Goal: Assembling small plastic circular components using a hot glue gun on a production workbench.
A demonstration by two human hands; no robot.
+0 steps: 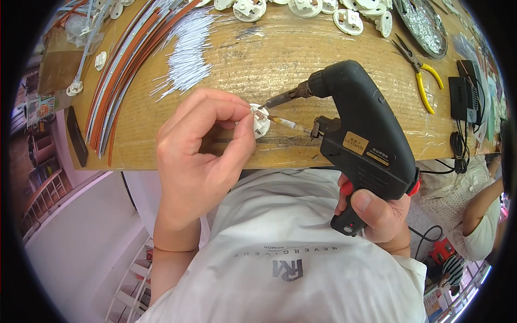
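Worn brown wooden surface (334, 59) filled the upper half of the view, with a white-floored room dropping away below its near edge. Far out to the left of the working grip lay a fan of long orange and grey strips (116, 91), and nearer in a loose heap of thin white wire pieces (188, 54).

At centre the left hand (202, 156) had its thumb and forefinger pinched together on a small round white plastic fitting (260, 121), which rested on the surface just above its near edge. Most of the fitting was hidden behind the fingers. It looked light, stiff and smooth, so likely to twist or slip under pressure; a hold on its rim, clear of the metal contact on top, seemed soundest.

Just right of that pinch, the tip of a black pistol-shaped electric soldering gun (361, 129) touched the fitting's top, with a thin feed rod beneath the tip pointing at the same spot. The right hand (377, 212) was wrapped closed around the gun's handle. The gun looked bulky and nose-heavy, rigid, best held low on the handle, away from the metal tip.

Further right lay yellow-handled pliers (423, 72) and a black box-shaped adapter (463, 97). Beyond the tool, along the far edge, sat a row of similar white round fittings (344, 19). Another person's arm (479, 207) showed at the right edge.
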